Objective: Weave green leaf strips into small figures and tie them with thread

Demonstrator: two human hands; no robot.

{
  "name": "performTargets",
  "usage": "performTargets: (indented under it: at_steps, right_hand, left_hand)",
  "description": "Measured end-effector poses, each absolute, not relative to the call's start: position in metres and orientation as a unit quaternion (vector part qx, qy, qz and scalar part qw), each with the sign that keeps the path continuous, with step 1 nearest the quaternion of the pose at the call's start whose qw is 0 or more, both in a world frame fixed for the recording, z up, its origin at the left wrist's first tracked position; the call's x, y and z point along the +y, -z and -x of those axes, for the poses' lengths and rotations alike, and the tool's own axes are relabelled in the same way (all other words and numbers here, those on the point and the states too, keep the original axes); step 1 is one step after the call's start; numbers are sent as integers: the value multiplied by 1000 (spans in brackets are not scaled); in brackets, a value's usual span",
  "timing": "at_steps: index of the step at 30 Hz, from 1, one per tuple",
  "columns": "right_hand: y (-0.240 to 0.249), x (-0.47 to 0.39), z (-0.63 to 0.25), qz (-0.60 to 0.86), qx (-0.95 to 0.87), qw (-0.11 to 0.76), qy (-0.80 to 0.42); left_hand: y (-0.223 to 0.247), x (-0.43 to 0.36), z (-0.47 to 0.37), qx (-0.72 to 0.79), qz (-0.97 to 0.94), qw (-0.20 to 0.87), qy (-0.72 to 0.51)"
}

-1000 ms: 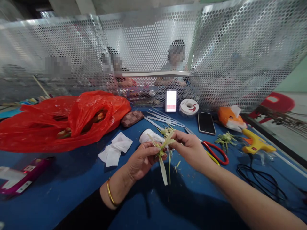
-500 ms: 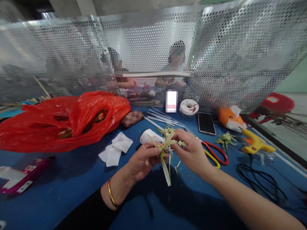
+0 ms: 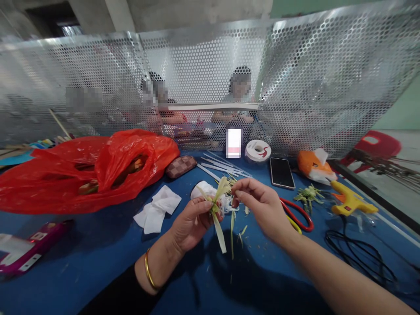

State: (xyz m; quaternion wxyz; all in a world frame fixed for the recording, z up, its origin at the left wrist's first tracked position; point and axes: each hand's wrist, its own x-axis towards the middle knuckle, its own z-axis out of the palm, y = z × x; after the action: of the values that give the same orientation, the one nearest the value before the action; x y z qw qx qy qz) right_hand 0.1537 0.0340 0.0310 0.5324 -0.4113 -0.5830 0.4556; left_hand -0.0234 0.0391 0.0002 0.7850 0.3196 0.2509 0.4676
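My left hand (image 3: 195, 221) pinches a small bundle of pale green leaf strips (image 3: 215, 203) between thumb and fingers. One strip of the bundle points up and a long one hangs down. Just to its right is my right hand (image 3: 259, 205), its fingers bent and thumb pressed in; what they hold, if anything, I cannot make out. Behind the hands lie a white cloth-like bundle (image 3: 204, 190) and leaf scraps. Red and yellow-handled scissors (image 3: 305, 217) are partly hidden by my right hand.
To the left are a red plastic bag (image 3: 131, 144), white tissue (image 3: 158, 208) and a checked pouch (image 3: 181, 166). White strips, a ribbon roll (image 3: 258, 151) and a phone (image 3: 282, 173) lie behind. A yellow glue gun (image 3: 352, 199) with black cord is right. People sit beyond a perforated metal screen (image 3: 203, 61).
My right hand has come away from the leaf strip it was touching. My left hand, with the leaf bundle, has shifted slightly left. The camera view has tilted a little.
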Motion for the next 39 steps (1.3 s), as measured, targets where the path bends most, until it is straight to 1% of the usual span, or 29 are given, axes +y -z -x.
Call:
performTargets:
  at_steps: [3, 7, 13, 19, 21, 24, 28, 39]
  right_hand:
    - [-31, 36, -153, 427, -551, 524, -489]
    - [-29, 37, -151, 415, -576, 458, -535]
    - [-32, 37, -154, 421, -582, 469, -514]
    - [-31, 36, -151, 407, -589, 426, -553]
    - [-31, 36, -152, 406, -587, 431, -553]
    - [-33, 37, -156, 411, -597, 451, -520]
    - [-35, 38, -160, 404, -617, 441, -512]
    - [-38, 37, -159, 370, -533, 444, -617]
  left_hand:
    - [0, 38, 22, 260, -335, 780, -460]
    - [-1, 38, 22, 263, -349, 780, -448]
    - [-1, 38, 24, 271, -347, 774, -455]
    - [1, 37, 23, 285, -366, 764, -448]
    - [1, 38, 23, 283, -367, 762, -452]
    - [2, 39, 23, 276, -356, 766, -459]
    - [2, 40, 23, 269, -330, 778, -463]
    - [2, 40, 24, 256, -318, 786, -464]
